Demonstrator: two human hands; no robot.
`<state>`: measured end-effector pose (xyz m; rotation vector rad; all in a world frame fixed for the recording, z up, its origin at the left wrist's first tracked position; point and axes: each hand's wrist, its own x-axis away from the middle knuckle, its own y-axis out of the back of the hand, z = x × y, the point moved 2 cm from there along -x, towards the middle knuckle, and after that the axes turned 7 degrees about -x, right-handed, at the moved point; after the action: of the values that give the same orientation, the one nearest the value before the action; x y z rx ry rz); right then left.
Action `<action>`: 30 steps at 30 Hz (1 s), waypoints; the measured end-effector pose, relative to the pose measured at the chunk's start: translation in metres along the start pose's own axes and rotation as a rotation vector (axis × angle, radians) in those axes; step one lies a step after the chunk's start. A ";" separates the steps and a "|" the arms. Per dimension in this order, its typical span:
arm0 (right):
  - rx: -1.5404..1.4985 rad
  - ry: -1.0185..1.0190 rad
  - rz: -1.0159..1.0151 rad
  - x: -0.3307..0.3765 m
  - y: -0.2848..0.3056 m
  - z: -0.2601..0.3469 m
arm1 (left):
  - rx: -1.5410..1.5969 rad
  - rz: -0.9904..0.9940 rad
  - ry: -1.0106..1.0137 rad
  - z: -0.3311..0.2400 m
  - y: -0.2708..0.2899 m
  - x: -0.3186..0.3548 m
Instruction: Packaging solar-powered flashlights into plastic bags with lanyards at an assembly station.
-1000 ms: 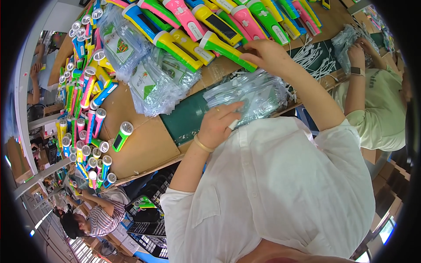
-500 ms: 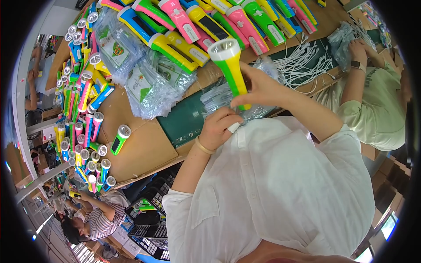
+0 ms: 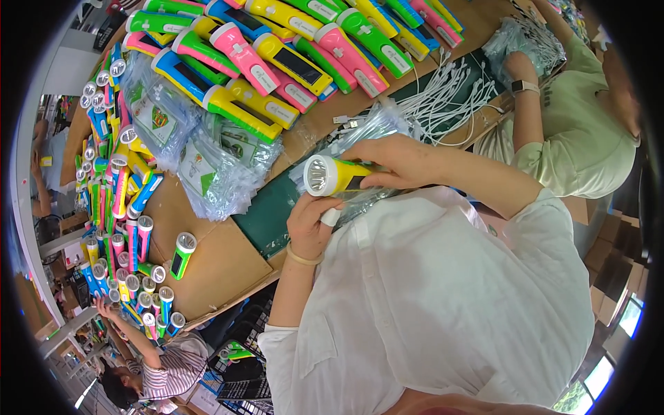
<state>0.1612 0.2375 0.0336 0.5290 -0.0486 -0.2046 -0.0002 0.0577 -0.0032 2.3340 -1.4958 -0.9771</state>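
My right hand (image 3: pixel 395 160) is closed around a yellow and green flashlight (image 3: pixel 343 176), which lies on its side with its clear, white-rimmed lens facing left. My left hand (image 3: pixel 312 223) is just below the lens end, its fingers bent in; what they grip is hidden. One of its fingers carries a white wrap (image 3: pixel 331 216), and a tan band circles the wrist. Beneath and behind both hands lies a stack of clear plastic bags (image 3: pixel 382 123), partly covered by the flashlight and my right hand.
Many colourful flashlights (image 3: pixel 273 52) are heaped at the back, and more stand along the left (image 3: pixel 121 228). Printed clear bags (image 3: pixel 211 169) lie mid-table beside white cables (image 3: pixel 449 100). One green flashlight (image 3: pixel 183 254) stands apart. A co-worker's hand (image 3: pixel 520 68) touches bags at right.
The flashlight has tipped from upright to lying sideways, lens now leftward and lower, with my right hand over it. My left hand has shifted left and down. The view has shifted too.
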 end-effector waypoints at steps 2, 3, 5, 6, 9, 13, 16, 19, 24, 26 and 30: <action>0.155 -0.100 0.197 0.000 0.019 0.009 | 0.056 -0.015 0.004 0.002 0.009 0.000; 0.253 -0.093 0.250 0.002 0.024 0.009 | 0.055 -0.013 0.002 0.003 0.010 0.000; 0.287 -0.130 0.285 0.000 0.023 0.016 | 0.105 0.082 -0.012 0.004 0.009 -0.001; 0.381 -0.119 0.348 -0.002 0.020 0.018 | 0.134 0.108 -0.085 0.001 0.008 -0.006; 0.518 -0.051 0.416 0.003 0.000 0.018 | 0.166 0.123 -0.127 -0.001 0.005 -0.018; 0.442 -0.009 0.188 0.011 -0.010 0.007 | -0.014 0.109 -0.108 0.004 0.004 -0.023; 0.378 -0.151 -0.185 0.038 0.035 -0.003 | -0.084 0.083 -0.087 0.008 0.009 -0.017; 0.664 -0.542 -0.182 0.086 0.063 -0.031 | -0.097 0.098 -0.044 0.012 0.009 -0.009; 0.649 -0.613 -0.152 0.124 0.067 -0.054 | -0.079 0.095 -0.061 0.013 0.008 -0.009; 0.353 -0.546 -0.335 0.121 0.085 -0.034 | -0.086 0.099 -0.055 0.014 0.008 -0.008; 0.030 -0.304 -0.736 0.107 0.119 0.024 | -0.093 0.097 -0.046 0.014 0.008 -0.003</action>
<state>0.2849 0.3038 0.1138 0.5242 -0.1523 -1.0045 -0.0151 0.0589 -0.0084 2.1685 -1.5307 -1.0576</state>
